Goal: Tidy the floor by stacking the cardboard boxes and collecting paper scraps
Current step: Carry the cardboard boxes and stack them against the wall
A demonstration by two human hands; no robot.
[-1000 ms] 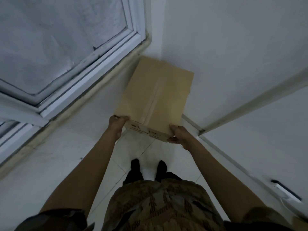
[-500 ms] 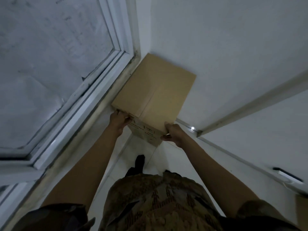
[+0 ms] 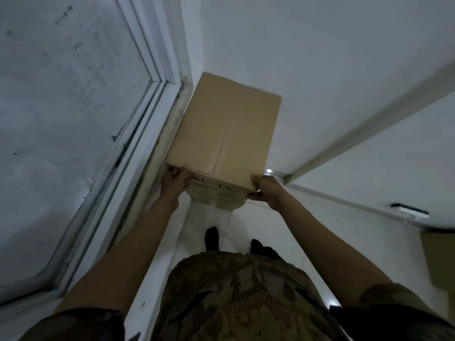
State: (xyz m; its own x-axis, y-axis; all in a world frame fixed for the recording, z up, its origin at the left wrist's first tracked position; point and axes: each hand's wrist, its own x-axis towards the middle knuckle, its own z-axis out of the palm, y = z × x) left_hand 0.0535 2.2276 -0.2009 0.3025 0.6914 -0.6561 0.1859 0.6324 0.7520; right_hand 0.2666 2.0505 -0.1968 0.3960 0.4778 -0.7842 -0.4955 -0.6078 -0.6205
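A closed brown cardboard box [image 3: 226, 134] with a taped seam along its top sits in the room's corner, between the window frame and the white wall. My left hand [image 3: 176, 179] grips its near left corner. My right hand [image 3: 266, 190] grips its near right corner, thumb on top. Printed text shows on the box's near side. What the box rests on is hidden beneath it.
A white window frame [image 3: 147, 114] runs along the left. A white door [image 3: 369, 153] with a dark handle [image 3: 410, 209] stands on the right. Another cardboard box [image 3: 440, 259] shows at the right edge. My feet stand on white floor tiles [image 3: 307, 230].
The box has moved further into the corner, towards the window frame and wall, with both hands still holding its near corners. The view has tilted slightly left.
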